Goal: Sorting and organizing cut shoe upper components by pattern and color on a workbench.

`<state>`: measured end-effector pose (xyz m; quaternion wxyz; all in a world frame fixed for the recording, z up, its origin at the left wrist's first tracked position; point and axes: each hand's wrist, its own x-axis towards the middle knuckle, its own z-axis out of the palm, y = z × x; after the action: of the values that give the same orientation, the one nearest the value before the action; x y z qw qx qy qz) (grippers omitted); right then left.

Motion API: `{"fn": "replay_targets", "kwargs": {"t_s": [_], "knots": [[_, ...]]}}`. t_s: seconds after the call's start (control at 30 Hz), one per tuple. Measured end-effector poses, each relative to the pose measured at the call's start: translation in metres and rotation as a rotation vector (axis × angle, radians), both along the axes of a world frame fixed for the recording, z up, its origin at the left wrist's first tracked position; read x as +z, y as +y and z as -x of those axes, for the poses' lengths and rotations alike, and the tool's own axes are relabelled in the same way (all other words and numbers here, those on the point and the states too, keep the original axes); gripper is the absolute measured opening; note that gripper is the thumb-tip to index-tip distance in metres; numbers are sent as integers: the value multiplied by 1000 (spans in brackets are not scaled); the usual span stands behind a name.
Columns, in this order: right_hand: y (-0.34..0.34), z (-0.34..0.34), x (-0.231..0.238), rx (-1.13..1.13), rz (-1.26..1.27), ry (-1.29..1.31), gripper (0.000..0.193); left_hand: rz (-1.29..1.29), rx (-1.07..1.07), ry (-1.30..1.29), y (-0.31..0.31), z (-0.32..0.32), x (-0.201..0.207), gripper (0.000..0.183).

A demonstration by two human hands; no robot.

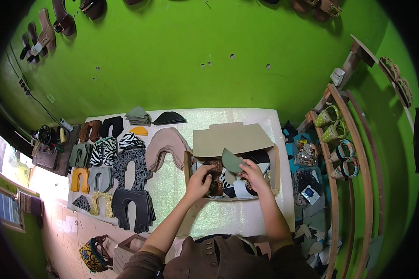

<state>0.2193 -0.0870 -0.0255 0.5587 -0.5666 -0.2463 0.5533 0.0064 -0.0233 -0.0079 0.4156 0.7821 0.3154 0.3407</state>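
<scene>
Between the thumb and fingers of my right hand (252, 176) is a green half-moon cut piece (231, 161), raised over an open cardboard box (274, 174). My left hand (199, 183) reaches over the box's left front part, its fingers curled beside a brown patterned piece (217, 179). Whether those fingers grip that piece is hidden. Inside the box lie several more cut pieces in zebra print, black and pale grey, partly covered by my hands. The box's flap (233, 138) is folded back toward the wall.
Stacks of cut pieces cover the table's left side: pink arches (165, 145), dark grey arches (132, 209), yellow arches (80, 180) and green half-moons (138, 115). At right stand a wooden rack (333, 186) with sandals and a heap of scraps (312, 239). A sewing machine (45, 137) is far left.
</scene>
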Motion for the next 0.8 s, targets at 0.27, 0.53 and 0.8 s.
{"fn": "replay_targets", "kwargs": {"t_s": [0.27, 0.53, 0.8], "knots": [[-7, 56, 7, -52, -42, 23, 18, 526, 231, -101, -24, -15, -15, 54], [-5, 68, 5, 201, -197, -443, 22, 223, 4, 113, -6, 6, 19, 33], [-2, 64, 12, 86, -149, -441, 20, 292, -9, 48, -15, -3, 11, 54]]}}
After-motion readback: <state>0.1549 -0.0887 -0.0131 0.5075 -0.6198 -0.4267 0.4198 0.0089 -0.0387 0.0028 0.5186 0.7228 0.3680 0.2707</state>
